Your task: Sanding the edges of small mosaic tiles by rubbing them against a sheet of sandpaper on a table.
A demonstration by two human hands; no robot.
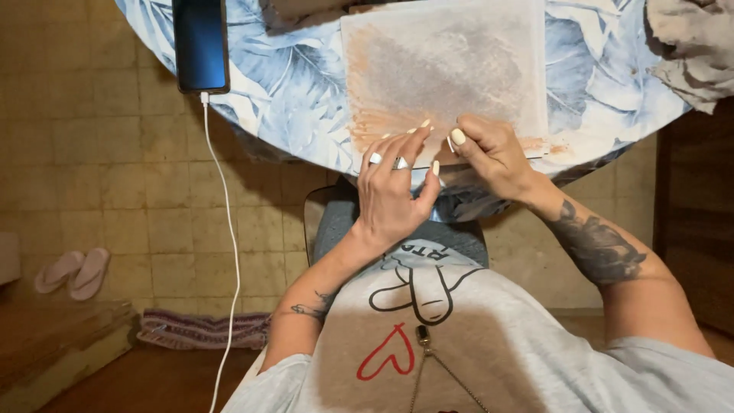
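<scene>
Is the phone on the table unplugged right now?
No, a white cable is plugged into the phone and hangs off the table edge.

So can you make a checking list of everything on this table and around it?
Surface: round table under a blue leaf-print cloth.
Job's things: white sheet smeared orange-brown and grey, at the near edge.
Clutter: crumpled grey rag; dark smartphone.
Hands: left hand, with rings, fingertips on the sheet; right hand pinching something small, too small to tell.
Cables: white charging cable hanging from the phone.
Surroundings: tiled floor, pink flip-flops, striped rug.
</scene>
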